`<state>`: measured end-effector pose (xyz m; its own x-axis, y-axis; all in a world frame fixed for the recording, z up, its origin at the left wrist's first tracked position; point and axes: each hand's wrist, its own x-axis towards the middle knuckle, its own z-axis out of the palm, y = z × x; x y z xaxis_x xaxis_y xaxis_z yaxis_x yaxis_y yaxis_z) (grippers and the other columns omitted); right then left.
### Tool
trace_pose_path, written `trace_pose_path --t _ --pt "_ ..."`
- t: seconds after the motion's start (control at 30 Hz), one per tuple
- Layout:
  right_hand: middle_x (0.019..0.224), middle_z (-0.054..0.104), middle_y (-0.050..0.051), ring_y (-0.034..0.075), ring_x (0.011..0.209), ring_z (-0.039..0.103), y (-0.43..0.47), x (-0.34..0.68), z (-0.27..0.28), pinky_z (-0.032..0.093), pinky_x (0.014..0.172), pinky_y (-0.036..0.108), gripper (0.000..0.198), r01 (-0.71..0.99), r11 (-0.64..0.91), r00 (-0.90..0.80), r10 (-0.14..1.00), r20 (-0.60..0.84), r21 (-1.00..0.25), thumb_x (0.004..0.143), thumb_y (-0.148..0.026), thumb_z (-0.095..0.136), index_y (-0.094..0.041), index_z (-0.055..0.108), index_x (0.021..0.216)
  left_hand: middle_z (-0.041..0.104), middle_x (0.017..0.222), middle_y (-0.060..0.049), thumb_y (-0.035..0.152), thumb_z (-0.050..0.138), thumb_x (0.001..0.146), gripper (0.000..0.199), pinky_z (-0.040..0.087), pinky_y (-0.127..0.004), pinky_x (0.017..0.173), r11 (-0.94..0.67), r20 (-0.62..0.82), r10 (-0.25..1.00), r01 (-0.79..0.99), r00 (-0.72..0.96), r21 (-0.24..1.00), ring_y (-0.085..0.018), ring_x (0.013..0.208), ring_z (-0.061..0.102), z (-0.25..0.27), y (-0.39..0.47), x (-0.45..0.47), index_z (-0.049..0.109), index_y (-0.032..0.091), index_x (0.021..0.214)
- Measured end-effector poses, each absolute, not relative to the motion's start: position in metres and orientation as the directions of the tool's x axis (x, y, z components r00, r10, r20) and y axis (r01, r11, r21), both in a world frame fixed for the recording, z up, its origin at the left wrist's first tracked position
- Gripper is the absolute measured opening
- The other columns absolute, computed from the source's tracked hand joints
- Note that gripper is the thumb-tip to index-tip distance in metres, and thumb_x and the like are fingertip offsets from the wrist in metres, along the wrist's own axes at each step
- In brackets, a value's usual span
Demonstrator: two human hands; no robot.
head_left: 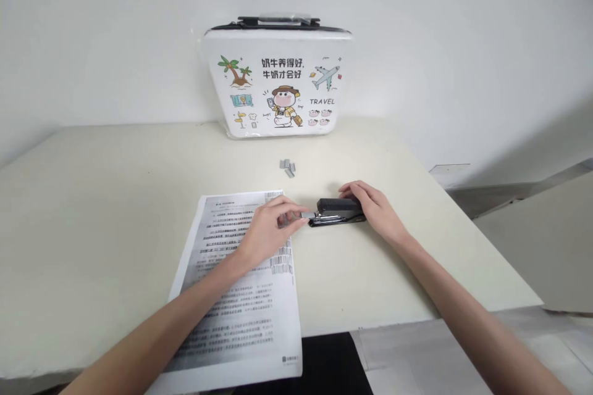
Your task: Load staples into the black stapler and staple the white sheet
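Observation:
A black stapler (340,212) lies on the table, its front end pointing left. My right hand (375,207) is closed around its rear end. At the front end, my left hand (273,222) pinches a small grey metal piece (307,216) between thumb and fingers. I cannot tell whether that piece is a staple strip or the stapler's own slide. Beneath my left hand and forearm lies a stack of printed paper (241,333), partly covered by them. Several grey staple strips (288,167) lie loose beyond the stapler.
A white case (278,83) with cartoon travel pictures and a black handle stands at the back of the pale table (106,210), near the wall. The paper's lower edge overhangs the table's front edge. Dark cloth shows below it.

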<state>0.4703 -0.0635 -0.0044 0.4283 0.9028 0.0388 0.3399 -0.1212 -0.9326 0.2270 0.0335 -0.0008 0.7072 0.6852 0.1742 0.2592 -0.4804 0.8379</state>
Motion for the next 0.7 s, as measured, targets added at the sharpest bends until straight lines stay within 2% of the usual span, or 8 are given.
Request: trace_pose_path --t 0.33,0.53,0.7 --pt "0.105 0.079 0.005 0.026 0.103 0.068 -0.0641 0.4698 -0.0043 0.045 0.098 0.038 0.040 0.350 -0.135 0.434 0.900 0.033 -0.927 0.101 -0.054 0.047 -0.025 0.074 0.102 0.068 0.099 0.000 0.034 0.073 0.095 0.016 0.051 -0.031 0.070 -0.495 0.212 0.701 0.251 0.681 0.832 -0.013 0.071 0.055 0.0016 0.0303 0.2271 0.081 0.028 0.107" --pt "0.106 0.079 0.005 0.026 0.104 0.068 -0.0646 0.4692 -0.0042 0.046 0.097 0.038 0.040 0.346 -0.143 0.439 0.898 0.025 -0.927 0.101 -0.054 0.047 -0.025 0.075 0.104 0.069 0.099 -0.001 0.031 0.073 0.095 0.013 0.052 -0.030 0.071 -0.503 0.223 0.689 0.234 0.690 0.832 -0.014 0.078 0.061 0.0023 0.0297 0.2266 0.081 0.028 0.105" --pt "0.105 0.079 0.005 0.025 0.103 0.068 -0.0641 0.4687 -0.0022 0.046 0.097 0.037 0.039 0.365 -0.134 0.432 0.901 0.040 -0.921 0.101 -0.052 0.047 -0.025 0.075 0.103 0.070 0.099 0.000 0.029 0.073 0.095 0.012 0.053 -0.029 0.072 -0.518 0.208 0.691 0.274 0.692 0.810 -0.014 0.076 0.060 0.0012 0.0302 0.2273 0.081 0.027 0.104"
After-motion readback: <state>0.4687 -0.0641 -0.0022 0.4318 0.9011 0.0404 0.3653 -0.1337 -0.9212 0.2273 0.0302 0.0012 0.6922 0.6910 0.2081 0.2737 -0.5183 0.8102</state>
